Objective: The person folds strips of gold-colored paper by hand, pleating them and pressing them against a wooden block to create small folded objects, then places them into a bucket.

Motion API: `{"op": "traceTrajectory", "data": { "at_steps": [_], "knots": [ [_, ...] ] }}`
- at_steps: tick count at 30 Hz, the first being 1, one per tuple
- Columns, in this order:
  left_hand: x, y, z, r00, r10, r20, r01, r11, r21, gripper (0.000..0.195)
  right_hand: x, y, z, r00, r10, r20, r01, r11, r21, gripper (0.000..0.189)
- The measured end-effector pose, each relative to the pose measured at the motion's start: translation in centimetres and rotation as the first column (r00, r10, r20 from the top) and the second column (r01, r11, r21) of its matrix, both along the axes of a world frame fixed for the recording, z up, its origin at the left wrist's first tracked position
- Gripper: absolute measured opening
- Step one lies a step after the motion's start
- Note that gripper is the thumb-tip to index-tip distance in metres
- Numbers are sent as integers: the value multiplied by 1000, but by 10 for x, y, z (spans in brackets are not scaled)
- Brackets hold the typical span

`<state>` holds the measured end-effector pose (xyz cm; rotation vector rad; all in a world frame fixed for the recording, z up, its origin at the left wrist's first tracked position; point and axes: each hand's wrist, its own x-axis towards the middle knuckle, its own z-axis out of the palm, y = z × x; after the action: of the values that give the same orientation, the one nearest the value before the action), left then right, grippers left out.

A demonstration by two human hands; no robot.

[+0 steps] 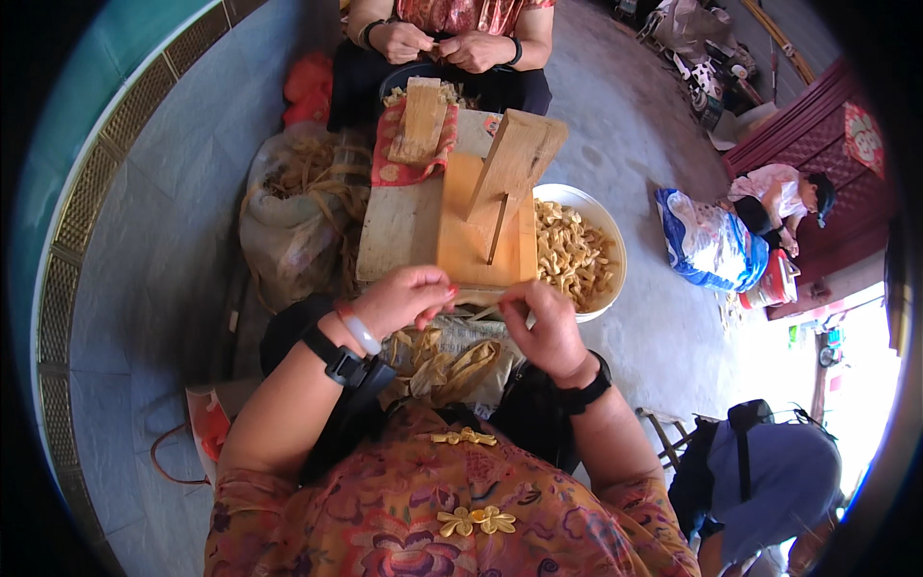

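My left hand is raised at the near edge of a low table, its fingers curled; whether something thin lies between them I cannot tell. To its right my right hand is bent, thumb and index finger together at a thin pale strip. Just beyond both hands lies a wooden board with an upright wooden block and a thin rod on it. Below the hands, several yellowish dried strips rest on a printed sack over my lap.
A white tub of small knotted yellowish pieces stands right of the table. A plastic sack of strips is at left. Opposite sits a person, hands together, behind a wooden block on red cloth. Other people sit at right.
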<state>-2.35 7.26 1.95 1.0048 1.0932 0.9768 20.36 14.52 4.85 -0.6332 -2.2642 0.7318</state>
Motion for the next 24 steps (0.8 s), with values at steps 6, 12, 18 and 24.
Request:
{"op": "traceTrajectory", "data": {
  "at_steps": [6, 12, 18, 24],
  "knots": [
    [14, 65, 4, 832, 396, -388, -295, 909, 296, 21, -20, 58, -7, 987, -159, 9, 157, 983, 100, 7],
    [14, 19, 0, 818, 385, -427, -250, 907, 338, 24, 20, 57, -7, 922, -329, 205, 232, 892, 388, 47],
    [39, -25, 3, 950, -20, 312, 51, 994, -92, 17, 1, -28, -4, 982, 111, 154, -160, 921, 356, 30],
    [10, -42, -36, 677, 32, 736, 29, 997, -70, 16, 11, -28, -13, 976, 105, 190, -154, 952, 266, 33]
  ]
}}
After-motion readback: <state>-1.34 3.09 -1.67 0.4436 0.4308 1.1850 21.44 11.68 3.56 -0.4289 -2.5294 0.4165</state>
